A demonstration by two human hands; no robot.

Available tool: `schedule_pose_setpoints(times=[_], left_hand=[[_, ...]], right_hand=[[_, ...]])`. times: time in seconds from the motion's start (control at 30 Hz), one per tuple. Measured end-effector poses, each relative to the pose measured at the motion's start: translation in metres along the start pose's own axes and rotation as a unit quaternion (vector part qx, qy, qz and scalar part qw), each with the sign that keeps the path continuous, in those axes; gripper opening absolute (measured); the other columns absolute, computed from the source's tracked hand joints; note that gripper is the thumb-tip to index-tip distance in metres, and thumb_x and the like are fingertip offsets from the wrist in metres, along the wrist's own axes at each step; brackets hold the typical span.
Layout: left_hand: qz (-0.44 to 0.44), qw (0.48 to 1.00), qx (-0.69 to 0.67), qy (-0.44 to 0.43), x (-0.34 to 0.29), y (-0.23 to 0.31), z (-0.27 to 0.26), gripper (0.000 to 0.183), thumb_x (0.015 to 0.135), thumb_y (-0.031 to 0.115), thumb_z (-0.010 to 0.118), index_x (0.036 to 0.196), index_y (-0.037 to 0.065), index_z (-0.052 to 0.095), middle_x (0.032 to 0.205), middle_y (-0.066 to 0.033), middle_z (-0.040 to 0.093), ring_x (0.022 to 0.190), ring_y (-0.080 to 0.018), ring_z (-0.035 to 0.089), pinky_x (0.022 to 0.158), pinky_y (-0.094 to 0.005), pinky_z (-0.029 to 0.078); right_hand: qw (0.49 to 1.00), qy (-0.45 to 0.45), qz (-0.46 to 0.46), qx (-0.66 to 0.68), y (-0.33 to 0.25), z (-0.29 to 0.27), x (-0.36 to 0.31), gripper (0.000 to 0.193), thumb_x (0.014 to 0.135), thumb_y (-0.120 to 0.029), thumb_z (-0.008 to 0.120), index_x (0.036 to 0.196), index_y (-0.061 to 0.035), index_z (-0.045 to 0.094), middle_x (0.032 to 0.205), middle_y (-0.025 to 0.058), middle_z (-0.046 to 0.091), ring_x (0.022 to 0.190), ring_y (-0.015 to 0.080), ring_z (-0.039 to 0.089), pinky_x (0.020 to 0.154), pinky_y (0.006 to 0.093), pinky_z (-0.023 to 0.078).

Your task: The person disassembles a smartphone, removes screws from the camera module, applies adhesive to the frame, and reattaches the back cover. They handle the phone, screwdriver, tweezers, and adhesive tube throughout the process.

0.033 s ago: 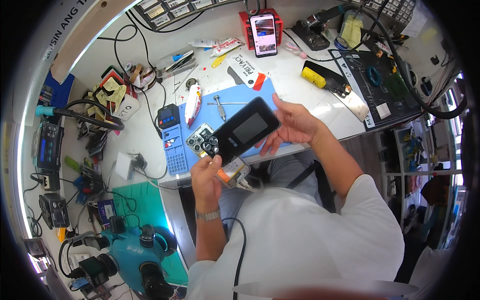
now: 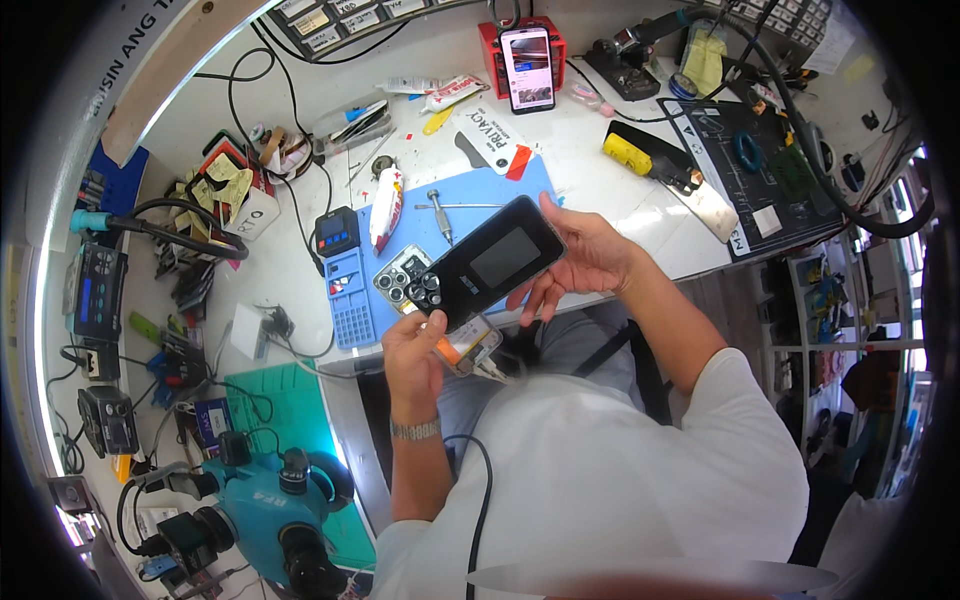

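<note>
In front of my chest, above the bench edge, a black phone-shaped panel with a grey rectangle and dark round lenses is held at a slant. Partly under it lies an opened phone with an orange strip and cables at its lower end; silver-ringed lenses show beside the panel's left end. My left hand is closed at the panel's lower left, thumb on its edge, fingers partly hidden. My right hand grips the far right end, thumb at the upper edge and fingers curled by the lower side.
A blue mat bears a small screwdriver and a white tube. A lit phone leans against a red box. A yellow-handled tool lies at right. The teal microscope stands at lower left.
My right fingers have curled in from a more spread pose beside the panel's end. The panel has shifted slightly to the right; my left hand stays nearly in place.
</note>
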State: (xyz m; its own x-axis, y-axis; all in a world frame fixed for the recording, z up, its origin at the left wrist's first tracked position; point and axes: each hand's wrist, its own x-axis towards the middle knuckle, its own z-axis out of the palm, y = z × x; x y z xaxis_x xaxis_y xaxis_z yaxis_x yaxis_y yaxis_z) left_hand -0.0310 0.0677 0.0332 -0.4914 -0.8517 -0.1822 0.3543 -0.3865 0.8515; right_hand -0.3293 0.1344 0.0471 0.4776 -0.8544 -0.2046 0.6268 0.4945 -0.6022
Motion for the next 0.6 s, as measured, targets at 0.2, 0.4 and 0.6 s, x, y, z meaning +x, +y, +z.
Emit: schedule_pose_setpoints(times=[0.2, 0.4, 0.6], left_hand=[[0.001, 0.999, 0.043, -0.033, 0.000, -0.005, -0.003, 0.010, 0.092, 0.005, 0.079, 0.088, -0.002, 0.073, 0.085, -0.0020, 0.069, 0.077, -0.0088, 0.060, 0.073, -0.0253, 0.047], [0.001, 0.993, 0.113, -0.035, -0.003, -0.006, -0.005, 0.015, 0.091, 0.007, 0.081, 0.086, -0.004, 0.073, 0.075, 0.0025, 0.064, 0.068, -0.0044, 0.054, 0.064, -0.0215, 0.042], [-0.022, 0.988, 0.136, -0.073, -0.003, -0.007, -0.011, 0.012, 0.090, 0.002, 0.079, 0.100, -0.004, 0.076, 0.091, -0.0051, 0.074, 0.079, -0.0086, 0.063, 0.075, -0.0244, 0.049]], right_hand=[[0.991, -0.121, 0.048, 0.016, 0.017, -0.005, 0.014, 0.078, 0.103, -0.061, 0.034, 0.130, 0.0068, 0.062, 0.116, 0.0413, 0.066, 0.091, 0.0460, 0.074, 0.069, 0.0404, 0.061], [0.988, -0.151, 0.029, 0.024, 0.025, -0.010, 0.013, 0.099, 0.100, -0.077, 0.031, 0.142, 0.0108, 0.050, 0.118, 0.0347, 0.065, 0.091, 0.0332, 0.071, 0.070, 0.0331, 0.056], [0.983, -0.173, 0.032, -0.047, 0.012, -0.003, 0.010, 0.099, 0.095, -0.079, 0.044, 0.132, 0.0133, 0.050, 0.114, 0.0285, 0.067, 0.086, 0.0241, 0.071, 0.072, 0.0290, 0.057]])
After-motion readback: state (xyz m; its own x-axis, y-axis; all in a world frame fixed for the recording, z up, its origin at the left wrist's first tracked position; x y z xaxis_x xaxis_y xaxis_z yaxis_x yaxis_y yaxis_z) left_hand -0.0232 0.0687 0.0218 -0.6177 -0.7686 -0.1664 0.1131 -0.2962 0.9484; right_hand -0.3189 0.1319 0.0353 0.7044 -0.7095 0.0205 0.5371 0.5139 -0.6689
